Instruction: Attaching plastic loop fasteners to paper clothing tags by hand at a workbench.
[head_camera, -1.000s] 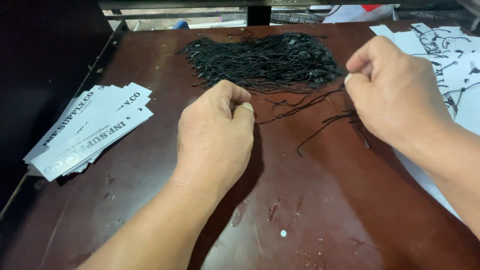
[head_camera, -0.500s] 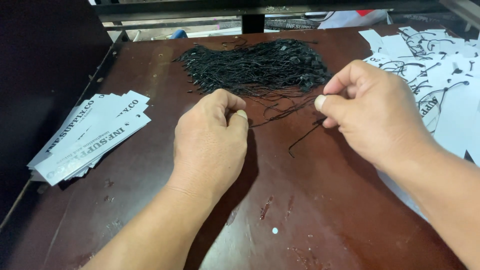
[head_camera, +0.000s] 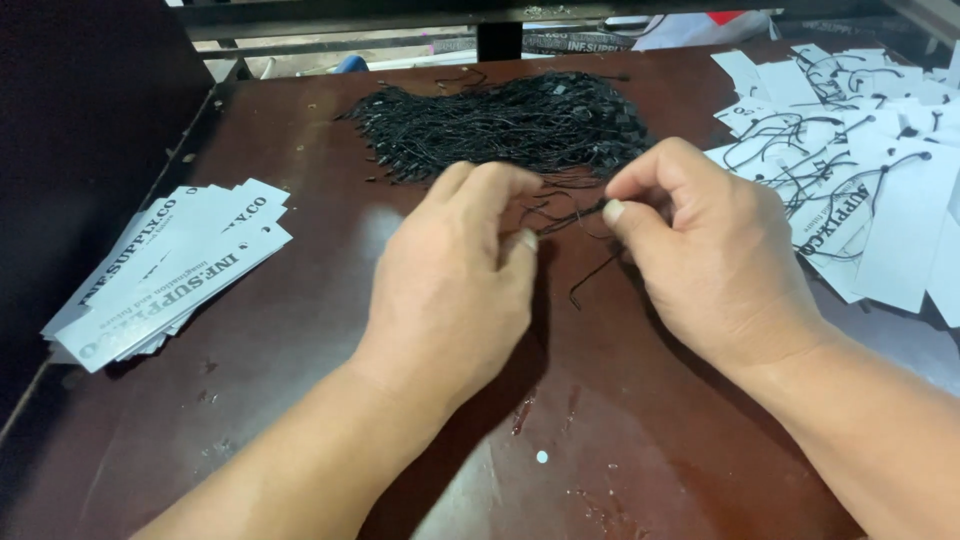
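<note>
Head view | black string (head_camera: 572, 217) spans both grips | left hand (head_camera: 455, 285), right hand (head_camera: 700, 250) pinching it

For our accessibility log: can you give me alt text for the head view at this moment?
Two bare hands meet over a dark brown table, the left hand and right hand pinching a thin black string between them. A pile of black strings lies behind, plain white tags at left, strung white tags at right.
</note>
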